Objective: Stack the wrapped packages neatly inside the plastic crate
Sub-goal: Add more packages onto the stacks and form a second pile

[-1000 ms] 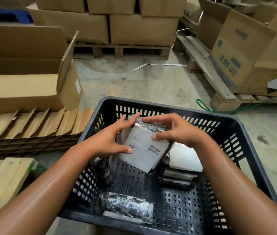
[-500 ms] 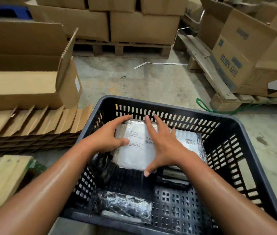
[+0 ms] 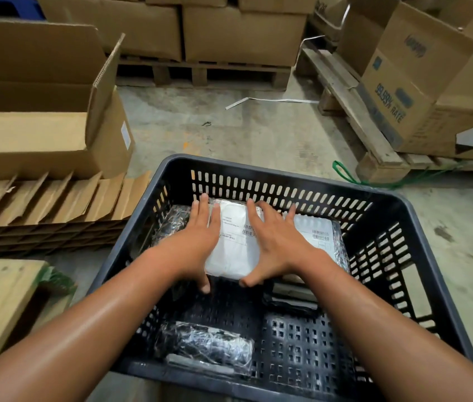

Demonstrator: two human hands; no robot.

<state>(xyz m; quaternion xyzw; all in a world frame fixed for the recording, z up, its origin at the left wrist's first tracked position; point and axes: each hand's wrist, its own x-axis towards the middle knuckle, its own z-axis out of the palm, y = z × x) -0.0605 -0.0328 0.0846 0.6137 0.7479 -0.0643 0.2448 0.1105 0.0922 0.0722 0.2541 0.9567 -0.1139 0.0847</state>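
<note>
A dark plastic crate stands on the floor in front of me. Against its far wall lies a white-labelled wrapped package, flat on top of others. My left hand presses on its left side and my right hand on its right side, fingers spread, thumbs hooked over its near edge. Beside it on the right is another labelled package. A black wrapped package sits at the far left. One more wrapped package lies by the near wall.
An open cardboard box and flattened cardboard dividers sit to the left. Wooden pallets with cartons stand right and behind. A wooden block is at the near left. A green strap lies past the crate.
The package went from tilted in my hands to lying flat at the crate's far side. Both hands have flattened on top of it and slid forward.
</note>
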